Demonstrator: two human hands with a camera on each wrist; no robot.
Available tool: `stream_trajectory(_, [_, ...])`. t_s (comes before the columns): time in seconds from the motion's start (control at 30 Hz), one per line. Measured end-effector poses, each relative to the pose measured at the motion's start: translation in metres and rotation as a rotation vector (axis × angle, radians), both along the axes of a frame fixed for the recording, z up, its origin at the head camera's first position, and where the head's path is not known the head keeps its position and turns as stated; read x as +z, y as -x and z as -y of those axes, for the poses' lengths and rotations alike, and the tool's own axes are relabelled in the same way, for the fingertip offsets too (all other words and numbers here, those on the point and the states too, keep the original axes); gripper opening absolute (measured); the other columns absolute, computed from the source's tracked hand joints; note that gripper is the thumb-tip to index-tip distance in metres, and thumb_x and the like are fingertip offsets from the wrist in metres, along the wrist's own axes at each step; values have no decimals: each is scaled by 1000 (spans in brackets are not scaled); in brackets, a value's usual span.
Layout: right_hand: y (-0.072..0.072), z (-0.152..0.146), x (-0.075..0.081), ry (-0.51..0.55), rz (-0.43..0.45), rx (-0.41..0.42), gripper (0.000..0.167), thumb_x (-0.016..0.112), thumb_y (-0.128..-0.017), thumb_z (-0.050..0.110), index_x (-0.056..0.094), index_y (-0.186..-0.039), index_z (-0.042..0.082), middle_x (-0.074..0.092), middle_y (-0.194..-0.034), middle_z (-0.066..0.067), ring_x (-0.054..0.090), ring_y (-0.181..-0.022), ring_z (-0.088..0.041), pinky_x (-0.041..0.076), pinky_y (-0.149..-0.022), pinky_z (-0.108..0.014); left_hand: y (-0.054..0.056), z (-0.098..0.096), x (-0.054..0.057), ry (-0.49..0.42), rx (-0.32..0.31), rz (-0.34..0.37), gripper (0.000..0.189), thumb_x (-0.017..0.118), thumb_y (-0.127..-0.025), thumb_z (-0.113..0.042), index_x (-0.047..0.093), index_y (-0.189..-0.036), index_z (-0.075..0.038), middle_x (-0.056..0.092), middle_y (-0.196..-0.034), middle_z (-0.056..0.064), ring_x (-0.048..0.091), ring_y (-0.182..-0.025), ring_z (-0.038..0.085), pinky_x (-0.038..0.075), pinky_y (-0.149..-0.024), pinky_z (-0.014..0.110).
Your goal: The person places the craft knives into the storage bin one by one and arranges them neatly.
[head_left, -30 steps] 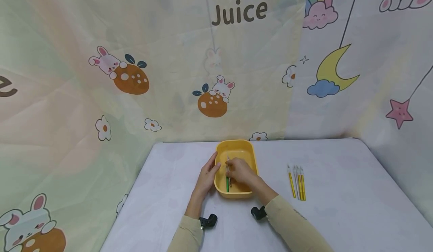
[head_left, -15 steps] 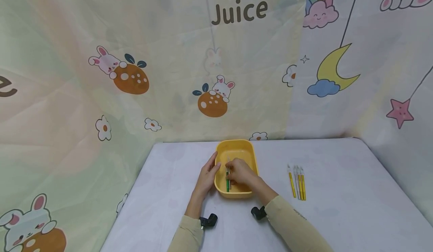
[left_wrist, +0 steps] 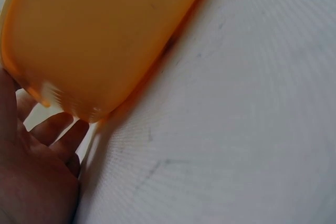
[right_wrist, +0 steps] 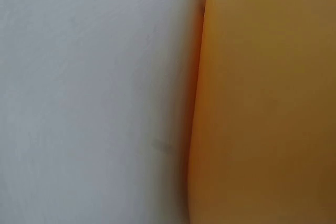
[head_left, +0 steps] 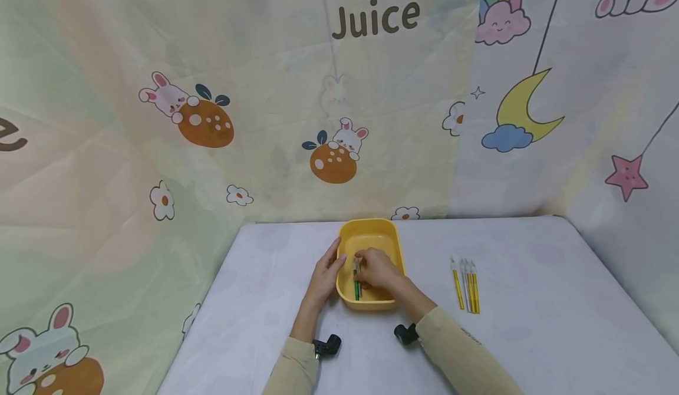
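1. left hand (head_left: 322, 275) gripped the yellow tray (head_left: 373, 234), thumb at rim.
2. right hand (head_left: 379, 269) pinched slim pens (head_left: 356, 290) inside it.
3. lining up seemed in hand; next move probably called for gentle release.

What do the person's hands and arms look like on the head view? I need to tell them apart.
Left hand and right hand are both ungloved. Left sleeve and right sleeve are long and beige; the right shows small dark lettering, too small to read. Each wrist wears a black camera.
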State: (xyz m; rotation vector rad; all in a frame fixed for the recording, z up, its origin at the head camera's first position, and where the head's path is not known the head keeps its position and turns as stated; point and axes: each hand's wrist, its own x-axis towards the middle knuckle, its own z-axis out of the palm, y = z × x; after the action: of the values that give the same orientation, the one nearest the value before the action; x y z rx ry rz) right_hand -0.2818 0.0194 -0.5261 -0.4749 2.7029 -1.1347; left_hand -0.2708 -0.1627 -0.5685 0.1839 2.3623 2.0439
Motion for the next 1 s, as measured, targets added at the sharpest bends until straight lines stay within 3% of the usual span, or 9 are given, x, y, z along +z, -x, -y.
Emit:
stream_trajectory(0.2, [-2, 0, 5, 10, -62, -41, 54, 85, -86, 17, 67, -136, 4, 69, -115, -9, 61, -99, -22, 57, -92, -42, 1, -1, 0, 3, -2, 3, 53, 54, -110, -31, 39, -161, -32, 33, -169, -9, 24, -160, 18, 23, -130, 47])
stream_trajectory(0.27, [-3, -1, 7, 38, -79, -59, 52, 83, -89, 17, 66, -137, 5, 69, -123, -12, 62, -101, -23, 58, -95, -45, 2, -1, 0, 5, -2, 7, 53, 53, -110, -30, 39, -161, -32, 33, -169, -9, 24, -160, 18, 23, -130, 47])
stream_trajectory(0.37, [-4, -1, 11, 74, -94, -86, 51, 79, -93, 18, 64, -141, 7, 65, -133, -12, 63, -98, -21, 61, -90, -41, 2, -1, 0, 4, -3, 9, 53, 53, -110, -29, 39, -161, -32, 33, -169, -9, 25, -160, 19, 24, -130, 47])
stream_trajectory(0.6, [-6, -7, 17, 122, -204, -124, 50, 82, -91, 16, 66, -137, 6, 63, -137, -15, 70, -93, -19, 62, -76, -32, 0, 0, 0, -4, 1, 10, 52, 55, -109, -31, 41, -159, -34, 34, -168, -9, 25, -160, 18, 23, -130, 47])
stream_trajectory(0.87, [-10, -17, 24, 141, -282, -168, 51, 82, -92, 20, 66, -138, 9, 63, -136, -9, 71, -104, -24, 64, -82, -38, 0, 0, 1, 0, 16, 8, 53, 56, -108, -30, 43, -159, -32, 36, -168, -9, 27, -159, 18, 24, -130, 46])
stream_trajectory(1.0, [-13, -29, 26, 184, -370, -171, 49, 82, -92, 18, 66, -137, 7, 64, -134, -11, 71, -105, -27, 64, -85, -41, 1, -1, 2, -1, 19, 13, 53, 56, -108, -30, 42, -159, -33, 35, -168, -9, 26, -159, 18, 24, -130, 46])
